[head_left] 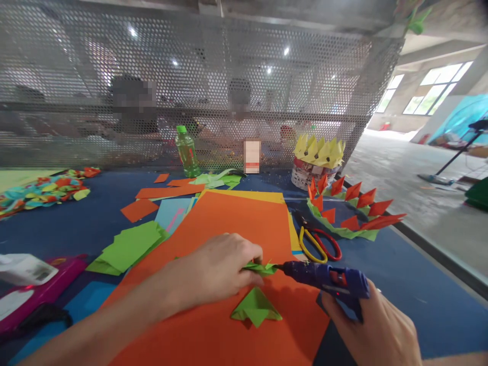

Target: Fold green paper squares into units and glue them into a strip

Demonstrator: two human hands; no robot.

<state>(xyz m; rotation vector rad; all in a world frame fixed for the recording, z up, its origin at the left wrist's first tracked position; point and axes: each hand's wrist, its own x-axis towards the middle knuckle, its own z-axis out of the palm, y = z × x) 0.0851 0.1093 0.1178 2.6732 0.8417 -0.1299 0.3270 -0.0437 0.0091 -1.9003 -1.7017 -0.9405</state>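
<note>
My left hand [224, 267] pinches a small folded green paper piece [267, 268] above the orange sheets. In my right hand [385, 325] is a dark blue glue gun [324, 277], held by its handle, with a small red light showing. Its nozzle points left and meets the right end of the green piece; whether glue is coming out is too small to tell. Just below, a second folded green paper piece [257, 307] lies on the large orange paper [244, 218].
Scissors [313, 246], an orange-and-green paper ring [343, 231] and a yellow-topped crown [319, 155] stand right. Green squares [129, 246], a magenta device [57, 284] and paper scraps [49, 190] lie left. A green bottle [186, 152] stands before the perforated metal screen [206, 66].
</note>
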